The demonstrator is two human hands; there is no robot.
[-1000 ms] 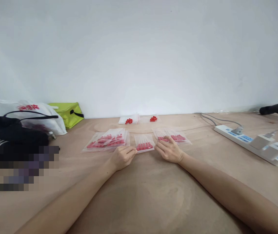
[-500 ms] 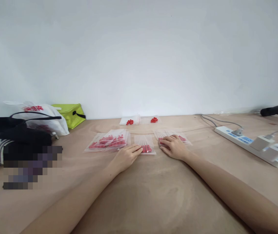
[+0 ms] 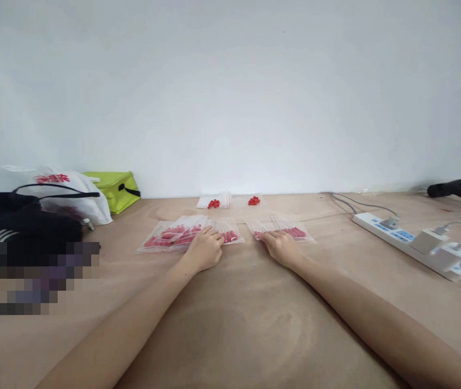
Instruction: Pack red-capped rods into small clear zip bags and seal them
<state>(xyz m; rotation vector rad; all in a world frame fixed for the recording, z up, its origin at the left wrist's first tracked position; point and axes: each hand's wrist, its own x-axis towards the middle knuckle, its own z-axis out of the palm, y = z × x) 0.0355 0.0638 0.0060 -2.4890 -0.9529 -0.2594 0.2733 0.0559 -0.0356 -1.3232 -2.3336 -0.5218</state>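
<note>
My left hand (image 3: 205,248) is at the near edge of the clear plastic bags on the left, its curled fingers closed on a bag (image 3: 230,229) of red sleeve-like pieces. That bag lies against the overlapping pile of similar bags (image 3: 161,237), partly hidden by the hand. Farther right, my right hand (image 3: 281,247) has its bent fingers closed at the near left corner of another plastic bag (image 3: 255,226) with red pieces. A further bag (image 3: 295,224) overlaps it. The fingertips of both hands are partly hidden.
Two more bags with small red pieces (image 3: 213,203) (image 3: 253,200) lie near the wall. A white power strip (image 3: 384,226) with plugs and cables is on the right. At left are a black bag (image 3: 48,232), white plastic bag (image 3: 93,194) and green box-shaped bag (image 3: 119,189).
My left hand has shifted forward and left, and the middle bag has moved the same way against the left pile. On the right, the nearer bag has slid left with my right hand.
</note>
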